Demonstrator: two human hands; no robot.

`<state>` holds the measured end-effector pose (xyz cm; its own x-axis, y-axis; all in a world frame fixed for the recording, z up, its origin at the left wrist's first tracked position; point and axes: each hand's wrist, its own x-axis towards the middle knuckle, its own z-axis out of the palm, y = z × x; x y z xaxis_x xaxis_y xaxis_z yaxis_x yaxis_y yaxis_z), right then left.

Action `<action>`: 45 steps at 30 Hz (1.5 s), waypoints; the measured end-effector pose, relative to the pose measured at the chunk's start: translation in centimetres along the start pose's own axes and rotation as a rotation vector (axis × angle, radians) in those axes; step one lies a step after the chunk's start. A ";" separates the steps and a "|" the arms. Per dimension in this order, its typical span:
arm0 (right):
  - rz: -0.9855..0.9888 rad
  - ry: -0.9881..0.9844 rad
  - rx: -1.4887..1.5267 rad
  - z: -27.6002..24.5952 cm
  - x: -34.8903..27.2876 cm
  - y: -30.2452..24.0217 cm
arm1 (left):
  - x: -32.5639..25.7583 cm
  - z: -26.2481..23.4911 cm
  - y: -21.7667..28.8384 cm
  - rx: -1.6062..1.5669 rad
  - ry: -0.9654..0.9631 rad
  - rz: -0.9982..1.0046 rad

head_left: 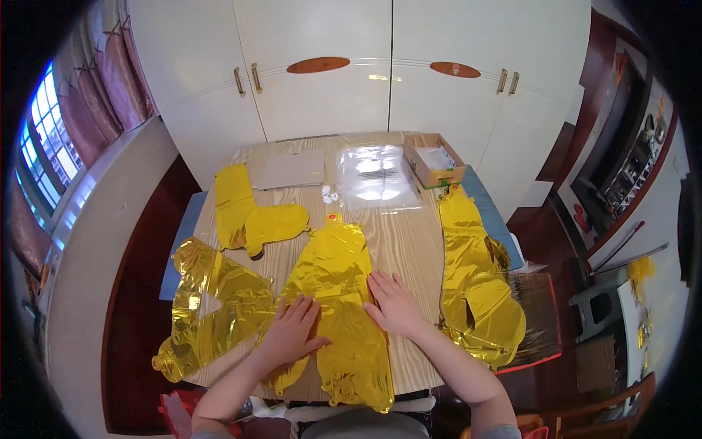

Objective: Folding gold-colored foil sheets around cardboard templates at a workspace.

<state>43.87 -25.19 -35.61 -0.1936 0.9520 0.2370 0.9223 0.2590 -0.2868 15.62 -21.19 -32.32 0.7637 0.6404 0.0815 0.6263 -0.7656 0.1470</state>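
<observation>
A flat, uninflated gold foil balloon lies in front of me on the wood-grain table, its lower end near the front edge. My left hand rests on its left part with fingers spread. My right hand lies along its right edge, fingers stretched out and touching the foil. Neither hand grips anything. To the left is a crinkled gold foil balloon with a triangular opening. Behind it lies a bent gold foil balloon. Another long gold foil balloon lies along the right side.
At the back are a grey flat sheet, clear plastic sleeves, small white pieces and an open cardboard box with papers inside. White cabinets stand behind the table. A red-edged dark panel is beside its right edge.
</observation>
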 end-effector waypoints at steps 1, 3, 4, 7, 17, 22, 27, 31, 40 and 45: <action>-0.002 -0.002 -0.005 0.0 0.0 0.0 | -0.1 0.0 0.1 0.012 -0.002 0.013; -0.003 -0.008 -0.015 -0.1 0.0 -0.1 | -0.1 0.0 0.3 0.024 -0.025 0.019; -0.004 -0.010 -0.019 0.0 0.0 -0.1 | 0.1 0.0 0.5 0.024 -0.047 0.012; 0.001 -0.025 -0.025 0.0 0.0 -0.1 | 0.3 0.2 0.7 -0.025 -0.078 -0.002; -0.002 -0.022 -0.052 -0.3 0.1 -0.3 | 0.2 0.3 0.7 -0.087 -0.077 -0.001; 0.010 -0.045 -0.071 -0.7 0.2 -0.8 | 0.1 0.4 0.6 -0.097 -0.074 0.009; 0.019 0.003 0.039 -0.4 -0.1 -0.4 | -1.2 -0.5 1.0 -0.119 -0.051 -0.019; 0.001 0.045 0.061 -0.3 -0.2 -0.2 | -3.8 -1.5 0.7 -0.053 -0.065 -0.055; -0.043 0.017 0.003 -0.6 -0.3 -0.6 | -5.0 -0.4 1.2 -0.108 -0.063 -0.031; -0.051 0.017 0.015 -0.6 -0.2 -0.5 | -6.7 -2.0 1.2 -0.093 0.064 -0.128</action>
<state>43.63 -25.65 -34.98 -0.2343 0.9347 0.2672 0.9062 0.3095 -0.2880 10.94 -26.24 -30.72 0.6654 0.7371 0.1180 0.6983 -0.6705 0.2506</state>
